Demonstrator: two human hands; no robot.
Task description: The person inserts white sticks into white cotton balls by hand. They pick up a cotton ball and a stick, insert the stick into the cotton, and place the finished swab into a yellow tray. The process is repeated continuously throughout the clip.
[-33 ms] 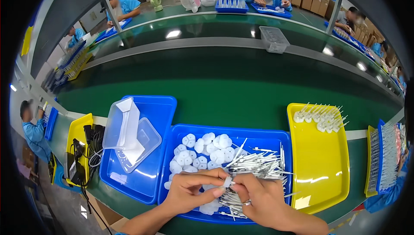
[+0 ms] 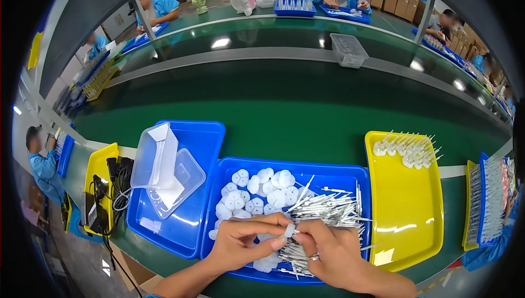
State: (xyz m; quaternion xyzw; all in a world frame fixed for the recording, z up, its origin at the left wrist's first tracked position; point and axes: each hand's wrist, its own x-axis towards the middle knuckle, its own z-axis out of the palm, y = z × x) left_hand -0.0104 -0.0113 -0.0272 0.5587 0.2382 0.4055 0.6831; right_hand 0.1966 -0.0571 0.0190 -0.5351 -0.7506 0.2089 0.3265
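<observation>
Above the middle blue tray [image 2: 284, 163], my two hands meet fingertip to fingertip. My left hand [image 2: 243, 242] is closed, pinching a small whitish translucent piece [image 2: 290, 230], apparently a folded flower-shaped disc. From the other side my right hand [image 2: 333, 251], a ring on one finger, closes on the same spot; a bit of white shows at its fingertips, possibly a stick's end, mostly hidden. Flower-shaped white discs [image 2: 235, 199] lie loose in the tray's left part. Thin white sticks [image 2: 328, 210] are heaped in its right part, partly beneath my right hand.
A yellow tray [image 2: 407, 216] on the right bears several white pieces with upright stems [image 2: 407, 147]. The left blue tray [image 2: 164, 232] holds clear plastic containers [image 2: 188, 175]. Black cables [image 2: 117, 180] lie farther left. A clear box [image 2: 349, 51] stands across the green table [image 2: 262, 98]; co-workers sit beyond.
</observation>
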